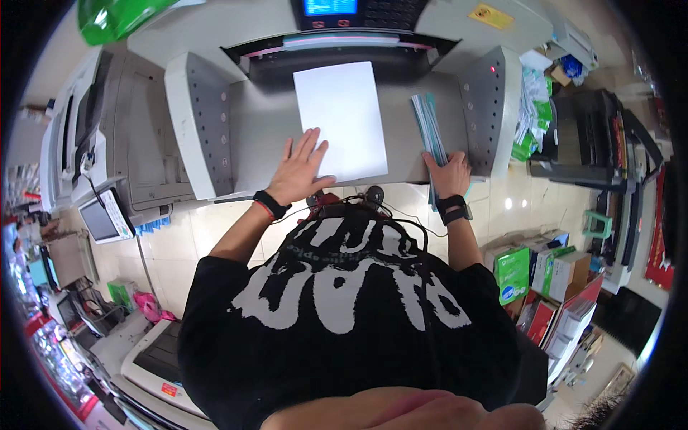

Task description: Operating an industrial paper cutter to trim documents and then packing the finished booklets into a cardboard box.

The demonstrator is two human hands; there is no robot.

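Note:
A white sheet or stack of paper (342,115) lies slightly tilted on the grey metal bed (261,136) of a paper cutter. My left hand (299,170) rests on its near left corner, fingers spread out and thumb along the near edge. On the bed's right side is a bundle of narrow paper strips (428,123), white and pale teal. My right hand (449,175) is closed around the near part of that bundle, which sticks out past the bed's front edge. The palm hides part of the strips.
Side walls (203,125) flank the bed, and a control panel with a blue screen (330,7) sits above it. Printers (143,122) stand to the left. Crumpled paper scraps and green bags (532,115) lie to the right, with boxes (512,272) on the floor nearer me.

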